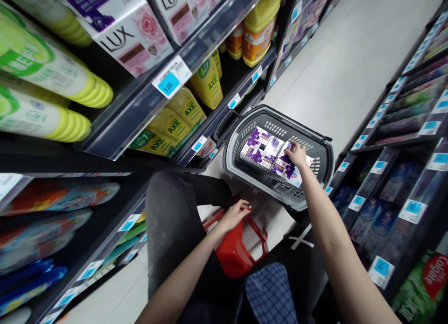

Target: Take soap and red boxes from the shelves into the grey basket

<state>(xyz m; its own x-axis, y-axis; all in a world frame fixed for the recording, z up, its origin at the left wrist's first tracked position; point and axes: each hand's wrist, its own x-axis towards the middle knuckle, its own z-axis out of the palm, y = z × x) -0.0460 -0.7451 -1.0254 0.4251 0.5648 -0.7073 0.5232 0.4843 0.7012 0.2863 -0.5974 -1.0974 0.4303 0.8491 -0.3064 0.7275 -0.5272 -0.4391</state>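
Shelving, left side, dark, multi-tiered [115, 132]: running diagonally along a pale tiled floor [325, 62]; carrying the stock listed below.

Shelving, right side, dark, compartmented [388, 151]: facing the first across the aisle; holding packaged goods.

Shopping basket, grey plastic, oval, slotted walls, black rim and handles [324, 163]: standing on the floor between the shelving units, just beyond the person's dark-trousered knee [168, 221].

Open-framed object, red plastic [236, 254]: sitting below the left hand, nearer the person than the basket.

Bottles, white and green, ribbed yellow-green ends [52, 76]: lying on the left shelving, upper tier.

Cartons, white and pink, rose print, "LUX" lettering [136, 39]: stacking up beside those bottles.

Bottles, yellow, "AXE" labels [175, 125]: lining the tier below the cartons.

Left hand, bare, red-nailed [236, 215]: hovering near the red object, fingers loosely bent and slightly parted.

Right hand, bare [297, 155]: reaching into the basket, fingers bending down onto the purple-and-white boxes; whether it is pinching one, cannot tell.

Boxes, purple and white, flower print, "LUX" lettering [257, 155]: lying close together inside the basket, partly covered by the right hand.

Price label, white and blue, reading "5.00" [171, 77]: hanging on the shelf edge beneath the pink-and-white cartons.
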